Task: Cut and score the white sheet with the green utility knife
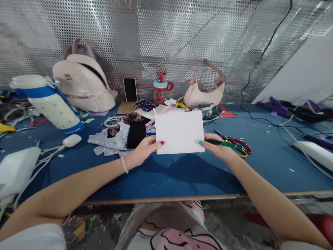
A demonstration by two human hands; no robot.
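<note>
A white rectangular sheet of paper (180,131) is held up over the blue table, facing me. My left hand (145,150) pinches its lower left edge, the thumb in front and the fingers partly behind. At the lower right edge my right hand (217,147) grips the same sheet, thumb on the front. Scissors with green, yellow and red handles (243,147) lie just beyond my right hand, partly hidden by it. Beside my left hand are a black flat object (136,134) and pale printed fabric (110,139).
Along the perforated metallic wall stand a cream backpack (84,83), a phone (130,89), a red-and-blue cup (161,86) and a pink handbag (205,92). A large bottle (48,104) leans at left. White cables and a white device (15,170) lie nearer. Scraps dot the blue table (270,163).
</note>
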